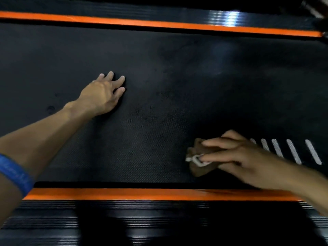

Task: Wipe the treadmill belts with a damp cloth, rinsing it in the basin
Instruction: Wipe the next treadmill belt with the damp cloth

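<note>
i see right hand (236, 157), fingers straight, pressing crumpled brown cloth (197, 157) onto black textured treadmill belt (159, 86) near orange side strip (124, 194). left hand (103, 94) flat, bracing belt. i'd keep even pressure, overlapping strokes, rinse when soiled.

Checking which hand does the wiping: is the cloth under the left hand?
No, the brown cloth lies under the right hand near the white stripes, while the left hand rests flat on the bare belt.

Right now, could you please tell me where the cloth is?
In the head view, the brown cloth lies lower right on the treadmill belt, under the right hand, left of the white stripes.
</note>
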Action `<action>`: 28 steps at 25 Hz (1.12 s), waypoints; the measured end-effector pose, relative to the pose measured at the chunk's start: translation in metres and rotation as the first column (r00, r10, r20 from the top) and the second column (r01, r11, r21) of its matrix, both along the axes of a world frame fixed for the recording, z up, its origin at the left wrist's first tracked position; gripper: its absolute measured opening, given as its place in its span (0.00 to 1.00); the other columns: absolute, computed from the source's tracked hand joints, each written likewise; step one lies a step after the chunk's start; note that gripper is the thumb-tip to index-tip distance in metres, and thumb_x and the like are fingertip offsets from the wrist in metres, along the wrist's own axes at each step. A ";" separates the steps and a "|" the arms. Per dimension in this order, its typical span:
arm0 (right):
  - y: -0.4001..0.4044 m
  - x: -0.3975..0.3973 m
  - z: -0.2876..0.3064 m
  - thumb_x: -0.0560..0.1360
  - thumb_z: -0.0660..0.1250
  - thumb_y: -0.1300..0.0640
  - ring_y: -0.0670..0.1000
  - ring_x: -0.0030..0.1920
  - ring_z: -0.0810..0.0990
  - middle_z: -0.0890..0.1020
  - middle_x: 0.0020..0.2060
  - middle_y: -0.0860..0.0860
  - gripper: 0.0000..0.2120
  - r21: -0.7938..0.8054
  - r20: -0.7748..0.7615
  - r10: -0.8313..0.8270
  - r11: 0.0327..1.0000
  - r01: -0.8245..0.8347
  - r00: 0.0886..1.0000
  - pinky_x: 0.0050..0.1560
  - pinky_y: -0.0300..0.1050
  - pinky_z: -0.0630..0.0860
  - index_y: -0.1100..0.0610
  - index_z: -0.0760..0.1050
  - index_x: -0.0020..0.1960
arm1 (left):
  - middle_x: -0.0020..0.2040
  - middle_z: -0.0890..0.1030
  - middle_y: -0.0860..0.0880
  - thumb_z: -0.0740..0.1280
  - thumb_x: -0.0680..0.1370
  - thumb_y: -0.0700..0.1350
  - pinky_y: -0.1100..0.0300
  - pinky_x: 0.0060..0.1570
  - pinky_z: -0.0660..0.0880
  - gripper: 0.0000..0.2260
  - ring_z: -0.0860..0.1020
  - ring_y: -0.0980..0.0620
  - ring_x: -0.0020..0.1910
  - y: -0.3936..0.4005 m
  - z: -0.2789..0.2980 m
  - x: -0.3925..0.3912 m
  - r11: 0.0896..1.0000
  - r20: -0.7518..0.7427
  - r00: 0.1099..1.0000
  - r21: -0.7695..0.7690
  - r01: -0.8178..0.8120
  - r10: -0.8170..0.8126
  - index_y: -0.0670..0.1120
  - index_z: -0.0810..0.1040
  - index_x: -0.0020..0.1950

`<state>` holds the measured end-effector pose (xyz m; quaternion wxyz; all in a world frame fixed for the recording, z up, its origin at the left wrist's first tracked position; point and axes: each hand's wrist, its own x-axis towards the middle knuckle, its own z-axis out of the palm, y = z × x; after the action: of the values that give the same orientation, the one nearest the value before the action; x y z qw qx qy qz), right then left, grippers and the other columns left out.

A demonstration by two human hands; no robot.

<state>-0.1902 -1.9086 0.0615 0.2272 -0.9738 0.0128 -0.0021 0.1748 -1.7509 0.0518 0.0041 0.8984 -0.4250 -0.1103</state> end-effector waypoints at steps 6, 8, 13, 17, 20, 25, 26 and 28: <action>0.064 0.092 -0.016 0.79 0.65 0.56 0.51 0.54 0.68 0.71 0.70 0.46 0.19 -0.082 0.078 0.280 0.958 -0.274 0.957 0.57 0.53 0.70 0.43 0.73 0.69 | 0.80 0.50 0.50 0.49 0.83 0.57 0.43 0.72 0.56 0.23 0.49 0.46 0.79 0.003 -0.001 0.005 0.999 -0.020 0.999 -0.031 -0.029 0.029 0.58 0.53 0.79; 0.017 0.103 -0.021 0.79 0.62 0.56 0.56 0.51 0.73 0.73 0.68 0.51 0.20 -0.183 0.112 0.169 0.972 -0.147 0.979 0.56 0.53 0.68 0.46 0.73 0.69 | 0.80 0.50 0.51 0.49 0.83 0.57 0.43 0.72 0.56 0.24 0.49 0.46 0.79 0.004 -0.002 0.006 0.999 -0.027 0.999 -0.016 -0.028 0.027 0.58 0.53 0.79; -0.060 0.105 -0.017 0.79 0.64 0.52 0.58 0.56 0.71 0.72 0.65 0.52 0.20 -0.212 0.133 -0.540 0.804 0.556 0.831 0.59 0.51 0.69 0.48 0.70 0.70 | 0.80 0.51 0.50 0.49 0.83 0.56 0.44 0.72 0.56 0.24 0.52 0.45 0.78 0.005 -0.001 0.001 0.999 -0.033 0.999 -0.038 -0.007 0.006 0.57 0.52 0.79; 0.008 0.116 0.004 0.77 0.66 0.48 0.52 0.61 0.70 0.71 0.62 0.45 0.12 -0.130 0.174 -0.354 0.917 0.377 0.919 0.61 0.51 0.67 0.48 0.73 0.59 | 0.80 0.50 0.48 0.49 0.84 0.54 0.49 0.74 0.50 0.23 0.49 0.46 0.78 0.005 0.002 -0.002 0.998 -0.035 0.999 -0.056 0.008 -0.010 0.55 0.53 0.80; 0.045 0.119 0.037 0.78 0.66 0.50 0.44 0.65 0.70 0.73 0.61 0.42 0.09 0.243 0.194 -0.308 0.935 0.259 0.931 0.66 0.42 0.66 0.47 0.77 0.57 | 0.80 0.49 0.48 0.49 0.84 0.54 0.48 0.74 0.49 0.23 0.48 0.45 0.79 0.005 -0.002 0.002 0.998 -0.044 0.999 -0.056 0.010 -0.013 0.55 0.53 0.80; 0.043 0.137 0.040 0.81 0.63 0.59 0.49 0.59 0.81 0.82 0.56 0.49 0.12 0.701 -0.201 -0.305 0.619 0.354 0.931 0.61 0.46 0.77 0.50 0.76 0.63 | 0.80 0.50 0.46 0.49 0.84 0.54 0.47 0.74 0.51 0.23 0.49 0.44 0.78 0.004 -0.001 0.006 0.999 -0.046 0.999 -0.038 0.027 -0.029 0.53 0.52 0.80; 0.038 0.139 0.033 0.81 0.63 0.55 0.50 0.62 0.78 0.79 0.61 0.47 0.14 0.477 -0.145 -0.407 0.770 0.424 0.902 0.63 0.48 0.75 0.49 0.72 0.66 | 0.80 0.50 0.47 0.48 0.84 0.54 0.47 0.74 0.51 0.23 0.50 0.44 0.78 0.004 0.000 0.005 0.999 -0.042 0.999 -0.035 0.028 -0.029 0.53 0.52 0.80; 0.050 0.139 0.015 0.79 0.60 0.42 0.53 0.69 0.68 0.68 0.71 0.47 0.25 0.047 0.027 -0.469 0.883 0.467 0.883 0.68 0.54 0.67 0.45 0.61 0.74 | 0.80 0.50 0.47 0.48 0.84 0.54 0.49 0.74 0.50 0.23 0.50 0.45 0.78 0.005 0.000 0.002 0.999 -0.037 0.999 -0.043 0.028 -0.029 0.54 0.52 0.80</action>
<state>-0.0507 -1.8588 0.0762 0.2394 -0.9370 0.2431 -0.0750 0.1769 -1.7459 0.0521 0.0296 0.8898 -0.4398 -0.1183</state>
